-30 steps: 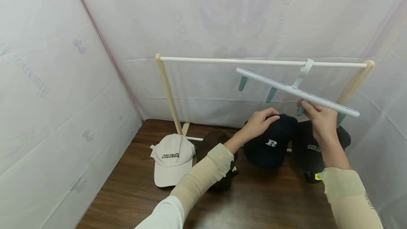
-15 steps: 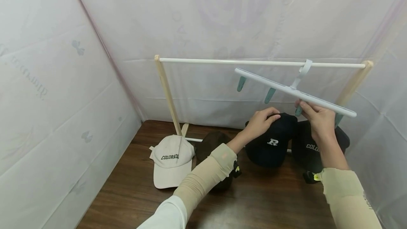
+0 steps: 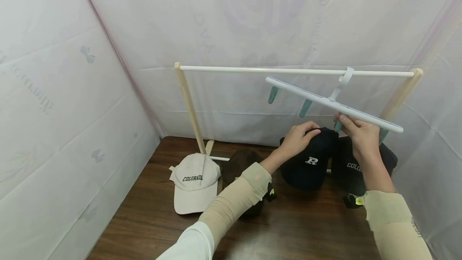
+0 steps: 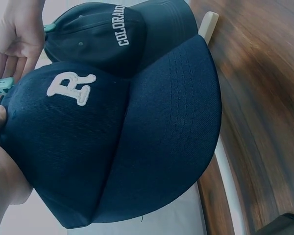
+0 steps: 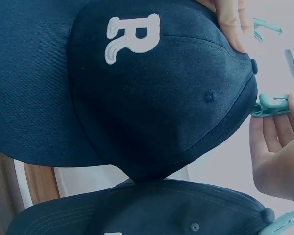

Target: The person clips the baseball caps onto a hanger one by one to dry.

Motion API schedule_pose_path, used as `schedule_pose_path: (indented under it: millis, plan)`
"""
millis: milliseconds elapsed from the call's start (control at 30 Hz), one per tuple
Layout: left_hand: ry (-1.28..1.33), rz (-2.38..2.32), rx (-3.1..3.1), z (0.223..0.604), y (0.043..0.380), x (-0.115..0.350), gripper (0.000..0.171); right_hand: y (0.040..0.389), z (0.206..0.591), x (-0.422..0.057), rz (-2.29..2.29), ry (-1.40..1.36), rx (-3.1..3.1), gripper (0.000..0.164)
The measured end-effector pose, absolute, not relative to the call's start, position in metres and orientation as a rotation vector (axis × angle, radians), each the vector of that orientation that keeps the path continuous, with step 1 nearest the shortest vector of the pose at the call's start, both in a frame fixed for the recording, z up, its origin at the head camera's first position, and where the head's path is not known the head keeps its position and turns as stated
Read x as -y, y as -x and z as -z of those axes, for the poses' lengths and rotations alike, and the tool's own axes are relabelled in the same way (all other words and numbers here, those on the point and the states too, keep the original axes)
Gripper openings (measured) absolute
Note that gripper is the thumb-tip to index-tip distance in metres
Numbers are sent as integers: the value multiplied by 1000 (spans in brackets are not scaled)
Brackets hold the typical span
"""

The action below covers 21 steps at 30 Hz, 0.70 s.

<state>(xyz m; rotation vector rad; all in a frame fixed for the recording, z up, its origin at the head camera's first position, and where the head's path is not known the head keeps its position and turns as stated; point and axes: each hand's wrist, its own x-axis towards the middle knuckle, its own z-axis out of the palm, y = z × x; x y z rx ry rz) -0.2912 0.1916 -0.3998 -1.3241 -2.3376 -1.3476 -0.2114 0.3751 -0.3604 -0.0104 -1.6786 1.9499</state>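
Observation:
My left hand (image 3: 297, 139) grips the crown of a navy baseball cap (image 3: 304, 175) with a white R on its front. Between the thumb and fingers of my right hand (image 3: 365, 137) is a teal clip (image 5: 274, 105), whose tip meets the top edge of that cap; whether it bites the fabric I cannot tell. The clip belongs to a white hanger (image 3: 306, 93), tilted down to the right and hooked over a white rod (image 3: 252, 69). A dark COLORADO cap (image 4: 95, 36) hangs from the hanger's rightmost clip, partly behind my right wrist in the head view.
On the wooden table (image 3: 144, 212) a beige COLORADO cap (image 3: 195, 183) lies at the left. Beside it is a dark brown cap (image 3: 242, 163), partly covered by my left forearm. Two free teal clips (image 3: 273, 94) hang on the hanger's left half. Wooden posts (image 3: 189, 107) carry the rod.
The navy cap, with my left hand on it, has shifted slightly right and up toward the pinched clip. The head view has drifted a little; the right hand keeps its hold.

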Motion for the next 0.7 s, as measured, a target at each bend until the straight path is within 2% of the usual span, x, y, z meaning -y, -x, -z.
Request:
schedule_pose_path:
  millis: [700]
  plan:
    - [1318, 1364, 2331, 392, 286, -202, 25, 209, 361, -376, -1984, -82, 1681, 34]
